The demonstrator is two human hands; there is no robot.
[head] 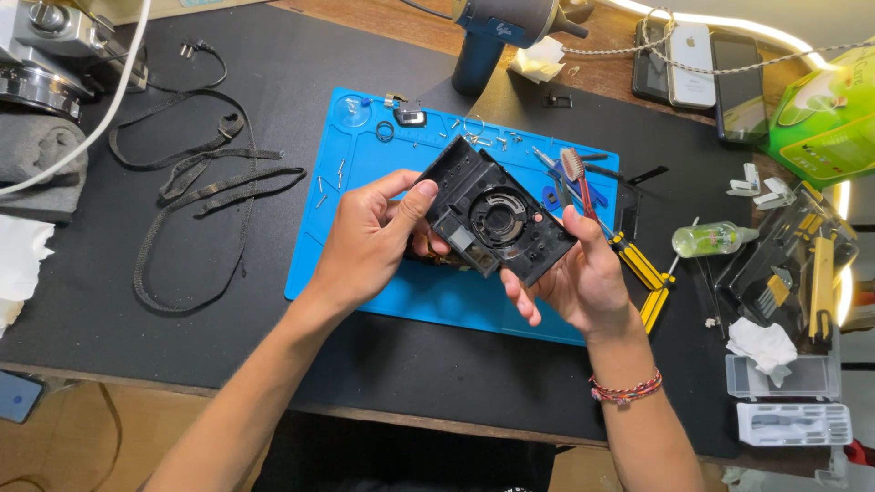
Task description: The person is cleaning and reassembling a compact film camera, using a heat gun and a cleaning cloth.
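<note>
Both forearms come up from the bottom edge, closest to the lens, and meet in the middle over the blue mat (401, 301). Left hand (369, 241) grips the left end of the black camera shell (497, 217), thumb pressed flat on its top face and fingers curled under it. Right hand (583, 278) cups the right end from below, thumb up along the side. It also seems to pinch one red-handled brush (576, 178) that sticks up past the shell. So both hands are clamped on the same shell, with just the shell between them. It's held tilted, above the mat, round lens opening facing up.

Rough count of what's around: one black strap (205, 187) looped on the left, one heat gun (497, 32) at the top, two phones (693, 59) top right, one small clear bottle (711, 239), one yellow-and-black tool (643, 273) just beside the right hand, two clear plastic cases (788, 401) at lower right, and a scatter of tiny screws (483, 138) along the far side of the mat, too small to count.

Room-wise, the black worktop (137, 337) to the left of the mat is mostly open apart from the strap. The right side is packed with tools right up to the edge.
</note>
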